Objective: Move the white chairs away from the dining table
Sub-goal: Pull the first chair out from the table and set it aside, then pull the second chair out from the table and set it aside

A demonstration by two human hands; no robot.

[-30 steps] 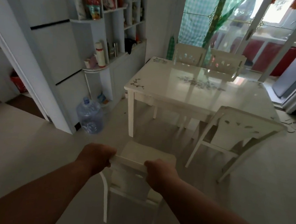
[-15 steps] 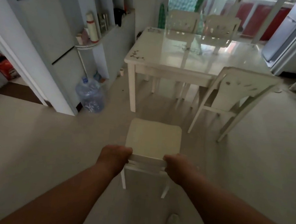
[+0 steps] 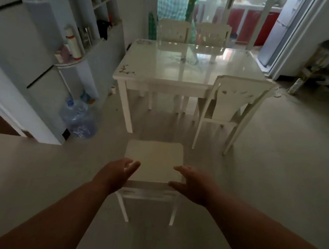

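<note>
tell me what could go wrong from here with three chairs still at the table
The near chair stands in the walkway between the person and the table, so it could trip them going back. The water jug sits on the floor beside the table's corner; a chair dragged out carelessly might knock it.

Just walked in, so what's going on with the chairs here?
A person is clearing white chairs from the dining table. One chair stands out on the floor, and the left hand and right hand are open at its backrest. Another chair sits at the table's near side, two more behind it.
</note>
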